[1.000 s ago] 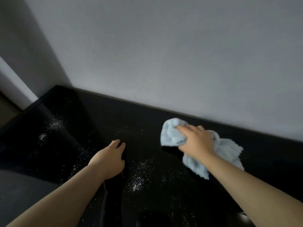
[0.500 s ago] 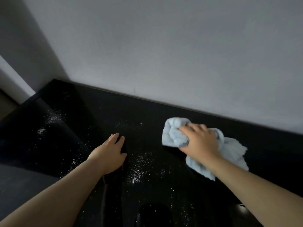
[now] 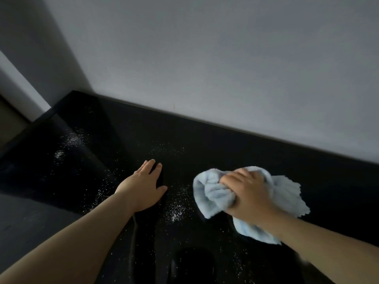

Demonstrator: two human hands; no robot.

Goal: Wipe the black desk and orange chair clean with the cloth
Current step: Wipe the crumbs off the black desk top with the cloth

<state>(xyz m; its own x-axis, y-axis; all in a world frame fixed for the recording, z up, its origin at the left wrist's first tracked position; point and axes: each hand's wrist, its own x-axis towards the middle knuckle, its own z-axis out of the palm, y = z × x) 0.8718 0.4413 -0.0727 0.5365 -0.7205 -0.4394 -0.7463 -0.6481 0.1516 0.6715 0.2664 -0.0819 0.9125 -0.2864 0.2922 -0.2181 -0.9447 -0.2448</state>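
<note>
The glossy black desk (image 3: 225,144) fills the lower half of the view and runs against a wall. A bunched light blue cloth (image 3: 213,193) lies on it right of centre, and my right hand (image 3: 249,193) grips it from above, pressing it onto the surface. My left hand (image 3: 143,187) rests flat on the desk to the left of the cloth, fingers straight. White powder specks (image 3: 176,212) lie scattered between the two hands and further left (image 3: 69,140). The orange chair is not in view.
A pale grey wall (image 3: 225,68) rises directly behind the desk's back edge. The desk's left end (image 3: 41,119) meets a corner with a strip of floor beyond. A dark reflection shows in the gloss near the bottom edge.
My right hand has dragged the cloth toward me and slightly left, close to the powder patch. My left hand stays flat in about the same spot.
</note>
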